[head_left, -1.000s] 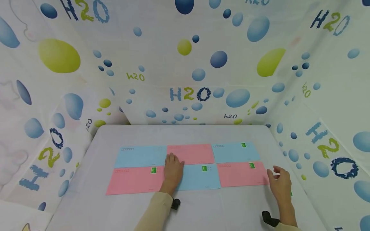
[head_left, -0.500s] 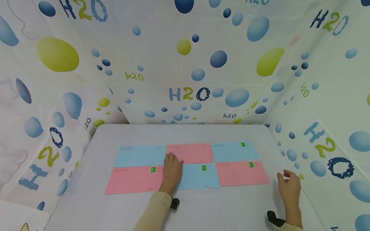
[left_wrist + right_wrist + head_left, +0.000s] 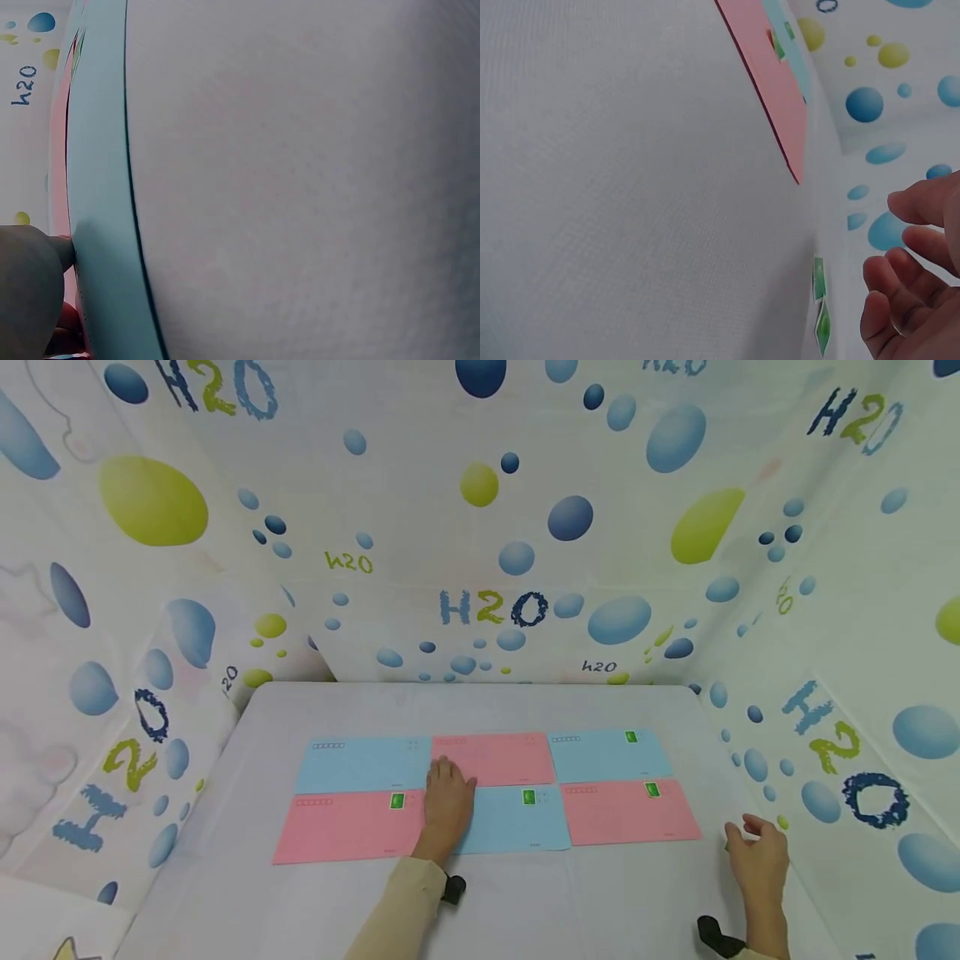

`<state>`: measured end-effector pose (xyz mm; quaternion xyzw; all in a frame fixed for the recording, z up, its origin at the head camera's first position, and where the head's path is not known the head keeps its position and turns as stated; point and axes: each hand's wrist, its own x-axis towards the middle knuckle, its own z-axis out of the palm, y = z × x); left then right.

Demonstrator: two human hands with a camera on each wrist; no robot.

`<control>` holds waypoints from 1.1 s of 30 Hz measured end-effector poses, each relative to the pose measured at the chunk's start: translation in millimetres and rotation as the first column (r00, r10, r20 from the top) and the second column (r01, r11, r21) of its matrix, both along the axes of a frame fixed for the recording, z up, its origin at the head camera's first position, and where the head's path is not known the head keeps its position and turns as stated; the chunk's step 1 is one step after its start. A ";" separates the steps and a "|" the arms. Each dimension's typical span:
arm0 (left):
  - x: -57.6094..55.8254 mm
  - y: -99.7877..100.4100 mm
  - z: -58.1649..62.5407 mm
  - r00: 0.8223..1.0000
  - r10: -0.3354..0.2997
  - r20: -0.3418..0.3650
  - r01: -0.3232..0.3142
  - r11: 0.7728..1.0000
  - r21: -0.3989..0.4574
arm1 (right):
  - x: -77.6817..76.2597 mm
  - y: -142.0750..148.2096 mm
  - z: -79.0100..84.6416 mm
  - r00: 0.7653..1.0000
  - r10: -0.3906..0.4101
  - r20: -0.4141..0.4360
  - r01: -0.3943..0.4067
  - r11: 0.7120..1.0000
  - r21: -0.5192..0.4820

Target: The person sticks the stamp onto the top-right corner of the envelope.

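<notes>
My left hand (image 3: pixel 448 802) rests on the paper envelopes, its fingertips on the back middle pink envelope (image 3: pixel 501 760) and its palm over the front middle blue envelope (image 3: pixel 517 827). In the left wrist view the thumb side of that hand (image 3: pixel 30 289) touches paper beside a blue strip. At the table's right side hovers my right hand (image 3: pixel 761 856), fingers loosely bent. Seen from the right wrist, nothing shows between thumb and fingers of this hand (image 3: pixel 919 277). Near it, small green stamps (image 3: pixel 820 277) lie on the white cloth; a green speck (image 3: pixel 726 847) shows by the thumb.
Green stamps sit on the front left pink envelope (image 3: pixel 345 831), the front right pink envelope (image 3: pixel 630 818) and the back right blue envelope (image 3: pixel 600 756). A back left blue envelope (image 3: pixel 363 764) completes two touching rows. Patterned cloth (image 3: pixel 480 527) surrounds the white table (image 3: pixel 600 910).
My right hand has moved right, away from the front right pink envelope, and slightly toward the near edge. The left hand has stayed in place on the envelopes.
</notes>
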<state>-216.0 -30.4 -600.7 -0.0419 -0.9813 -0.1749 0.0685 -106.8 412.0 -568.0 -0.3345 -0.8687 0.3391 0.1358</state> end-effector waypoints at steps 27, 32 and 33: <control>-2.7 -1.5 -1.7 1.000 -0.015 0.004 0.015 1.000 -0.007 | 9.1 12.4 -18.3 0.978 0.025 0.209 -0.014 0.998 -0.057; -1.0 0.2 0.6 1.000 -0.014 0.021 0.014 1.000 -0.003 | 8.3 16.5 -18.1 0.971 0.049 0.234 -0.034 0.997 -0.069; -0.7 0.4 1.1 1.000 -0.013 0.020 0.013 1.000 -0.002 | 8.2 17.3 -17.9 0.970 0.053 0.239 -0.036 0.997 -0.073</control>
